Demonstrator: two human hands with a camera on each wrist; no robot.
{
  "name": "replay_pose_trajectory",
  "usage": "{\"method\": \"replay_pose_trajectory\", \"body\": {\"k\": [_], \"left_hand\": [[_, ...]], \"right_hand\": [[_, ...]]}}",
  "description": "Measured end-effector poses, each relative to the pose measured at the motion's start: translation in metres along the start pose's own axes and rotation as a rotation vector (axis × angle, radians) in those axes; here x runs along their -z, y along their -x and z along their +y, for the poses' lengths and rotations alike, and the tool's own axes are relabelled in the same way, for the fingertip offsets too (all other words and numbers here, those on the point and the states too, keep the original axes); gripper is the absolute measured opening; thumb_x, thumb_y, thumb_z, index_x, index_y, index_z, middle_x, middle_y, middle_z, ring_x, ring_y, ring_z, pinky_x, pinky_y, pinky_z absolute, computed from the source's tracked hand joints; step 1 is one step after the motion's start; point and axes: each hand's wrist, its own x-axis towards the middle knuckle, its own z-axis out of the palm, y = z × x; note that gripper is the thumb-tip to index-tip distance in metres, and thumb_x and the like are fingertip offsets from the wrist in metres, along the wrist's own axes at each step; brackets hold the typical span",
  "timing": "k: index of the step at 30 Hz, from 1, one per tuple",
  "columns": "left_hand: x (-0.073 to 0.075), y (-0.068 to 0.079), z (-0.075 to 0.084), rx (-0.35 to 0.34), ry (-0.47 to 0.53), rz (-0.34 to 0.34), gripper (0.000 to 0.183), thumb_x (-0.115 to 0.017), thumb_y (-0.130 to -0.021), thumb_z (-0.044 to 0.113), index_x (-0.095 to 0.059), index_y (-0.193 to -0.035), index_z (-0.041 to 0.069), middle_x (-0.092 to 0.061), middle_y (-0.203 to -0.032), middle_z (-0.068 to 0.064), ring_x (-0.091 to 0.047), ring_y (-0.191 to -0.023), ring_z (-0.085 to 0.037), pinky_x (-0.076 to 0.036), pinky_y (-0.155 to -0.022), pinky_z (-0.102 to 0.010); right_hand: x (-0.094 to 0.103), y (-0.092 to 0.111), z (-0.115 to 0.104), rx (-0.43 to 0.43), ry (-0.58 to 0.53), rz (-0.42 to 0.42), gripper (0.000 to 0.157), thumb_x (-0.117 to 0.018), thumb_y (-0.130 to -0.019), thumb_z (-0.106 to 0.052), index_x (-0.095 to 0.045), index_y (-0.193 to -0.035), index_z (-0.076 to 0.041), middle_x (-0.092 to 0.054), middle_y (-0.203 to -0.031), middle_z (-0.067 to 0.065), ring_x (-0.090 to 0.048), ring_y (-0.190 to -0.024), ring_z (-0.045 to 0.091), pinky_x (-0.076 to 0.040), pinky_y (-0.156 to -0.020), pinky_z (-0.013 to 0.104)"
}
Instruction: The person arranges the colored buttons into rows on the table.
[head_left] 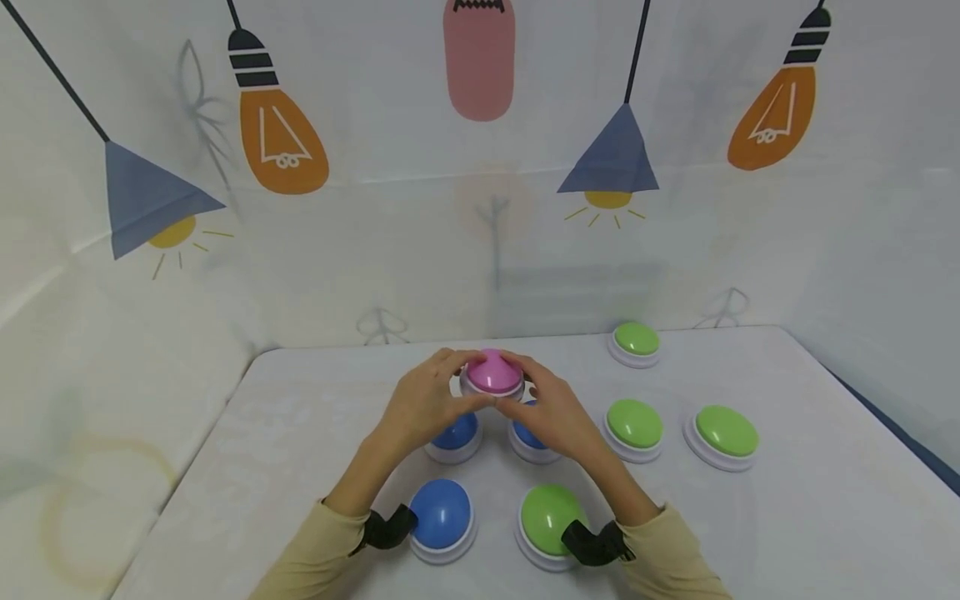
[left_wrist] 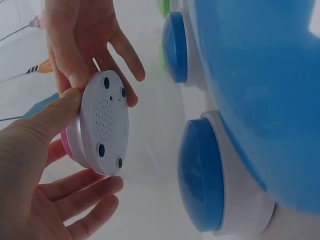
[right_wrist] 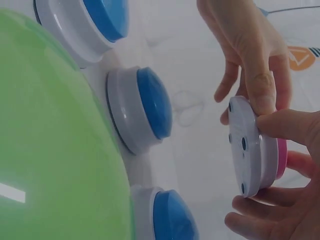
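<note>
Both forearms reach forward over the desk (head_left: 787,517). The left hand (head_left: 420,400) and right hand (head_left: 551,412) grip the pink button (head_left: 492,372) from either side, lifted above two blue buttons (head_left: 457,433).

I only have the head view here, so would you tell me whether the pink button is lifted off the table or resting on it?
Observer: It is lifted. The left wrist view shows the pink button's white underside clear of the table.
Operator: Thank you. What does the underside look like?
Observer: It has a patch of small holes in the middle and four dark round feet near the rim.
Operator: And how are the hands holding it?
Observer: The left hand's thumb and the right hand's thumb both press on the white rim, with fingers round the pink side; the right wrist view shows this too.
</note>
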Motion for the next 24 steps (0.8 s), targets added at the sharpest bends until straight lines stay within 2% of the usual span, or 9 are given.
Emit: {"method": "replay_pose_trajectory", "body": {"k": [13, 18, 24], "left_hand": [[-0.001, 0.002, 0.015, -0.067, -0.01, 0.058, 0.059, -0.082, -0.079, 0.042, -0.064, -0.128, 0.015, -0.066, -0.113, -0.005, -0.068, -0.09, -0.021, -0.058, -0.075, -0.033], [-0.004, 0.004, 0.021, -0.093, -0.021, 0.058, 0.059, -0.081, -0.079, 0.043, -0.064, -0.128, 0.015, -0.066, -0.111, -0.005, -0.067, -0.087, -0.021, -0.058, -0.072, -0.034], [-0.007, 0.007, 0.03, -0.101, -0.037, 0.043, 0.059, -0.08, -0.079, 0.045, -0.064, -0.128, 0.017, -0.066, -0.113, -0.004, -0.068, -0.091, -0.021, -0.058, -0.076, -0.036]], "right_hand": [[0.01, 0.016, -0.007, -0.006, 0.056, 0.038, 0.067, -0.072, -0.091, -0.027, -0.042, -0.15, -0.012, -0.047, -0.149, 0.012, -0.047, -0.135, 0.032, -0.045, -0.103, 0.052], [0.014, 0.025, -0.008, -0.018, 0.093, 0.042, 0.069, -0.072, -0.09, -0.03, -0.042, -0.15, -0.013, -0.048, -0.149, 0.011, -0.048, -0.135, 0.032, -0.047, -0.102, 0.051], [0.018, 0.035, -0.003, -0.009, 0.062, 0.055, 0.069, -0.075, -0.088, -0.026, -0.044, -0.148, -0.013, -0.05, -0.146, 0.011, -0.05, -0.131, 0.032, -0.049, -0.099, 0.052]]}}
